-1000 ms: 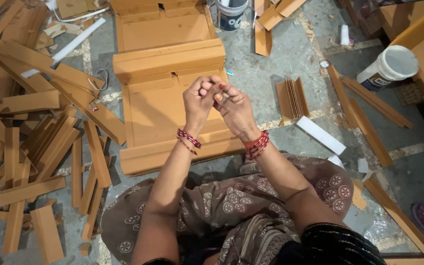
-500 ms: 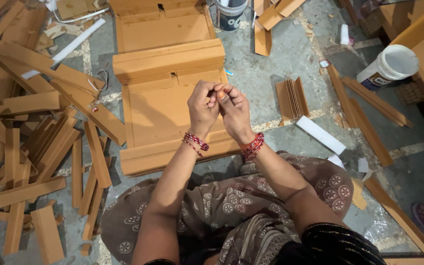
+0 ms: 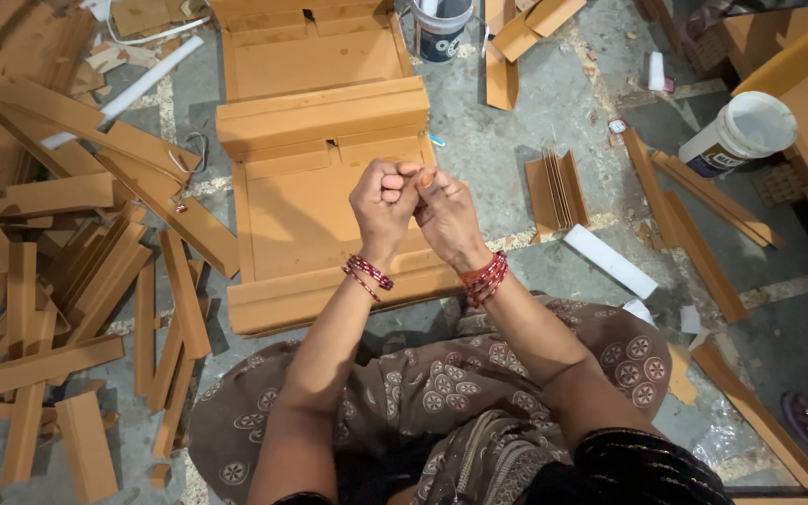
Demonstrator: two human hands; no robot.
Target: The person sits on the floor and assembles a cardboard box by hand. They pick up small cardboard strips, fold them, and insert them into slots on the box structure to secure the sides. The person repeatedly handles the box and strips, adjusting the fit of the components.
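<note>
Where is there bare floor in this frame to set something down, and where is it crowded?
Bare grey floor lies between the flat wooden panel and the white tub, above the stack of thin slats. Another patch lies right of the white strip. The left is crowded with wood strips. Both hands meet over the panel.

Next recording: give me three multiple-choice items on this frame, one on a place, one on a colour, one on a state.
1. Where does the pile of loose wooden strips lie?
A. on the person's left
B. on the person's right
C. on the lap

2. What colour are the bangles on the wrists?
A. green
B. red
C. white

3. How are the left hand and right hand?
A. flat on the floor
B. far apart
C. raised together over the wooden panel

Answers: 1 A, the strips fill the floor on the left; 2 B, both wrists show red; 3 C, the fingers meet above the panel.
</note>
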